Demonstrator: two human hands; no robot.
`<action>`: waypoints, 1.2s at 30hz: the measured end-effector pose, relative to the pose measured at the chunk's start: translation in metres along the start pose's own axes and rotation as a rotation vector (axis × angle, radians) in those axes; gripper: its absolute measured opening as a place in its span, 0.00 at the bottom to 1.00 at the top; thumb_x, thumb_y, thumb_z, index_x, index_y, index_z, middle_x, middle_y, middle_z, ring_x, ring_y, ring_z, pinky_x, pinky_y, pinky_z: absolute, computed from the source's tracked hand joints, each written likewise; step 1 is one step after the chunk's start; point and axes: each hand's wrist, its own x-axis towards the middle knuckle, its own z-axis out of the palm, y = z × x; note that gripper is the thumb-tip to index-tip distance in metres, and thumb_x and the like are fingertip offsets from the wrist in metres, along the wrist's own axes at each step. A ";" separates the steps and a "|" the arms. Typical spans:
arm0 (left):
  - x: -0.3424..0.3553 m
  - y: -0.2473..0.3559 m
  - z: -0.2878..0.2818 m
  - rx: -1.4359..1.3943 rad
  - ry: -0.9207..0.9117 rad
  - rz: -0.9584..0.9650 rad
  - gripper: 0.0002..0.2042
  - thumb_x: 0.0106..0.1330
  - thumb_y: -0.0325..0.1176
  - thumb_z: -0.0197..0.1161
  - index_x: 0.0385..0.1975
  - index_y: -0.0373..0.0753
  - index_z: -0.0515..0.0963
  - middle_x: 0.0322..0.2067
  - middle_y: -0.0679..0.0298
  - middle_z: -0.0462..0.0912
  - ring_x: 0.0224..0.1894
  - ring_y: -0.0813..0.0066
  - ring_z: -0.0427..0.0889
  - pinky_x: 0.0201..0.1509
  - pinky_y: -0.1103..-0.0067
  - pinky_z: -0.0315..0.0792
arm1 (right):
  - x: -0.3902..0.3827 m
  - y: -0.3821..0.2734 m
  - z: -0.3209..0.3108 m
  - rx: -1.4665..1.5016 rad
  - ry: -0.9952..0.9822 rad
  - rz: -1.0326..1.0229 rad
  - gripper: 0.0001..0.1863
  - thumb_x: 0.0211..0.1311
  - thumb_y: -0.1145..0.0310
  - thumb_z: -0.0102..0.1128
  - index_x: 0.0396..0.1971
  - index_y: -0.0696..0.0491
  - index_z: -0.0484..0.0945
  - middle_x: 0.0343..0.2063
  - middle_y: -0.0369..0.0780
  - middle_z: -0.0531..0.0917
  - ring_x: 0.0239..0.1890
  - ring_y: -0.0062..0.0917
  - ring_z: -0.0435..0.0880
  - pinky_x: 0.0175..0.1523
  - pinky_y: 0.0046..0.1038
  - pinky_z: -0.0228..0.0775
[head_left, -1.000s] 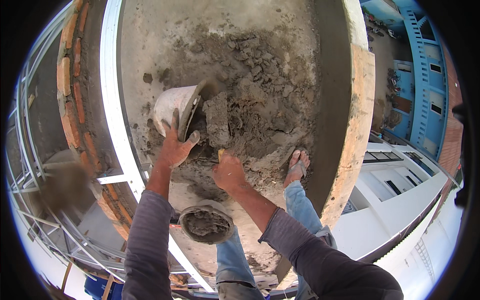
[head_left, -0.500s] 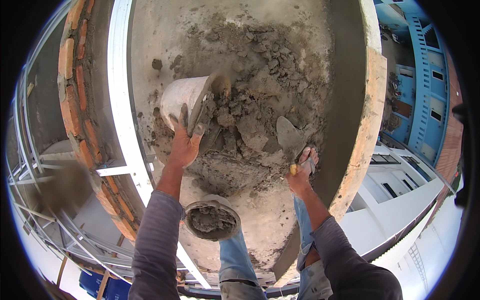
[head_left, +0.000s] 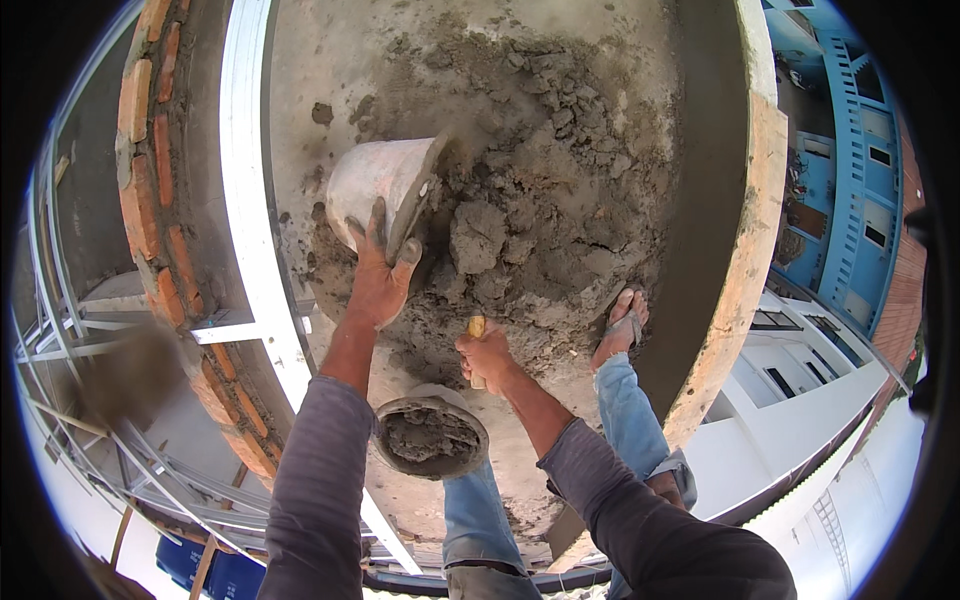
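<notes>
A pale, mortar-smeared bucket (head_left: 375, 185) lies tipped on its side, mouth facing the heap of wet mortar (head_left: 540, 180). My left hand (head_left: 378, 280) holds its near side, fingers spread along the wall and thumb by the rim. Closer to me, my right hand (head_left: 485, 358) is closed around the wooden handle of a trowel (head_left: 477, 326); I cannot make out its blade. Just below that hand stands a second bucket (head_left: 430, 405) with mortar inside, in front of my leg.
White metal beam (head_left: 245, 180) and a brick wall (head_left: 140, 200) run along the left. A wooden board (head_left: 745, 230) edges the right side. My bare foot in a sandal (head_left: 622, 325) stands at the mortar's edge. Blue and white buildings lie beyond.
My right hand has swung left with the trowel, from beside my foot to between the two buckets. The trowel blade, plain before, is no longer distinguishable. My left hand stays on the tipped bucket.
</notes>
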 end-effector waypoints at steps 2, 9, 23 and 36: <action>-0.001 -0.004 -0.001 -0.054 -0.015 -0.003 0.51 0.62 0.75 0.52 0.79 0.55 0.40 0.75 0.34 0.27 0.78 0.44 0.44 0.75 0.61 0.59 | -0.006 0.007 0.018 0.014 0.069 -0.061 0.10 0.61 0.75 0.62 0.33 0.52 0.67 0.19 0.34 0.71 0.15 0.19 0.70 0.17 0.29 0.63; -0.006 -0.012 0.000 -0.009 0.089 0.052 0.45 0.66 0.62 0.60 0.78 0.55 0.47 0.75 0.36 0.36 0.76 0.47 0.53 0.73 0.65 0.61 | -0.019 -0.008 0.095 -0.357 0.240 -0.379 0.15 0.56 0.70 0.62 0.37 0.65 0.71 0.26 0.51 0.82 0.28 0.37 0.85 0.33 0.40 0.76; -0.073 -0.019 -0.003 -0.984 0.211 -0.543 0.17 0.67 0.32 0.63 0.53 0.39 0.69 0.47 0.61 0.78 0.42 0.69 0.82 0.34 0.70 0.80 | -0.097 -0.059 0.096 -1.267 0.230 -0.685 0.18 0.58 0.70 0.61 0.42 0.68 0.72 0.28 0.59 0.83 0.33 0.54 0.86 0.41 0.46 0.80; -0.101 -0.001 0.018 -0.225 0.430 -0.454 0.31 0.58 0.34 0.72 0.60 0.27 0.69 0.41 0.48 0.85 0.45 0.54 0.87 0.47 0.63 0.81 | -0.085 -0.228 0.055 -1.552 0.622 -1.051 0.18 0.59 0.66 0.63 0.42 0.64 0.75 0.34 0.55 0.83 0.39 0.51 0.85 0.43 0.47 0.78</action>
